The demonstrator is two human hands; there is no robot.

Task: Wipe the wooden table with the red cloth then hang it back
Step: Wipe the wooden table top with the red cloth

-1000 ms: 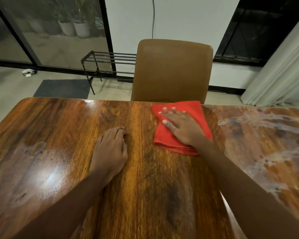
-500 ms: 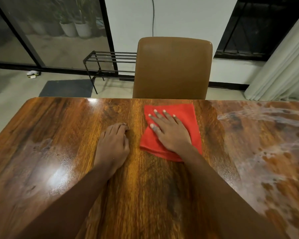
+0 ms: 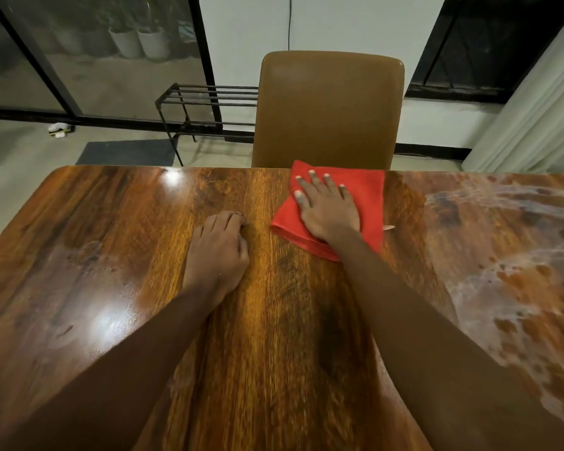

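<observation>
A folded red cloth (image 3: 368,196) lies flat on the glossy wooden table (image 3: 111,249), up against its far edge near the middle. My right hand (image 3: 326,209) presses down on the cloth with straight, spread fingers. My left hand (image 3: 217,252) rests on the bare wood to the left of the cloth, a short gap away, its fingers loosely bent and holding nothing. Streaky wet patches show on the table's right side and on its left part.
A brown leather chair (image 3: 329,109) stands just behind the table's far edge, right beyond the cloth. Behind it to the left are a black metal rack (image 3: 205,105) and a dark floor mat (image 3: 127,153). White curtains (image 3: 534,118) hang at the right.
My right hand has slid the cloth leftward across the table and then up to the far edge. My left hand has stayed where it was.
</observation>
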